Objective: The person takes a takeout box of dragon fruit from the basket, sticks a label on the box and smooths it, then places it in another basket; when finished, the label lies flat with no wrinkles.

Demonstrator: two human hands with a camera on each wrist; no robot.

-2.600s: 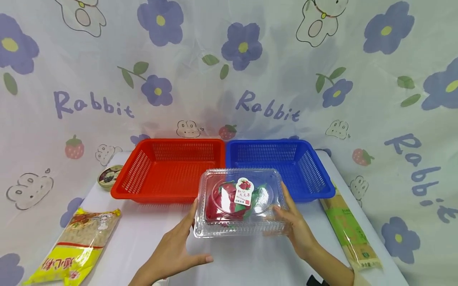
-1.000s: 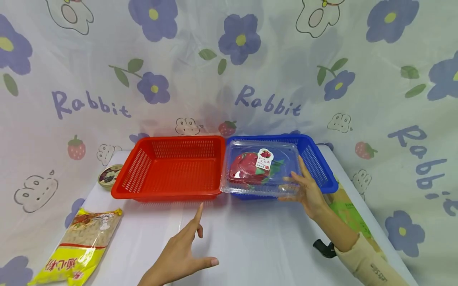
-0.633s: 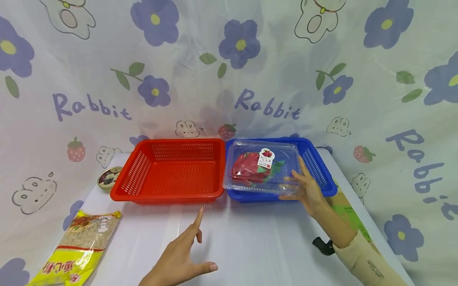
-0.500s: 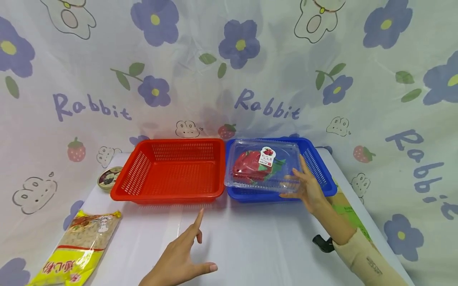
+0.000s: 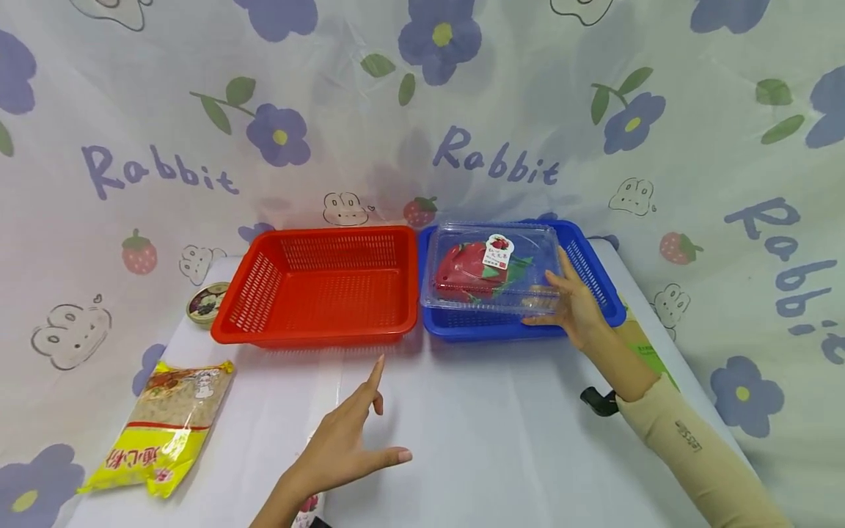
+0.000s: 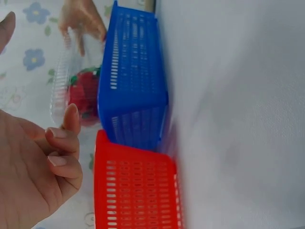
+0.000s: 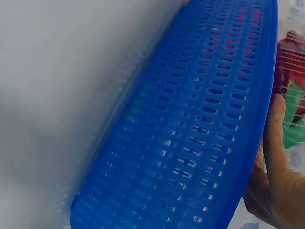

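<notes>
Placement nearly done — clear fruit box [image 5: 494, 268] sits across the blue basket [image 5: 597, 292] at the tabletop's far edge, right hand [image 5: 573, 304] pinching its right side, not released. Left hand [image 5: 343, 447] hovers over the near tabletop, fingers spread, holding nothing. Red basket [image 5: 317, 293] alongside holds nothing.

Blue basket wall close up, my right hand at its rim

I see the blue basket [image 7: 190, 133] slanting across a pale table [image 7: 62, 86]; my right hand [image 7: 276, 186] holds the clear box [image 7: 290, 86] of red and green contents just past the rim.
</notes>
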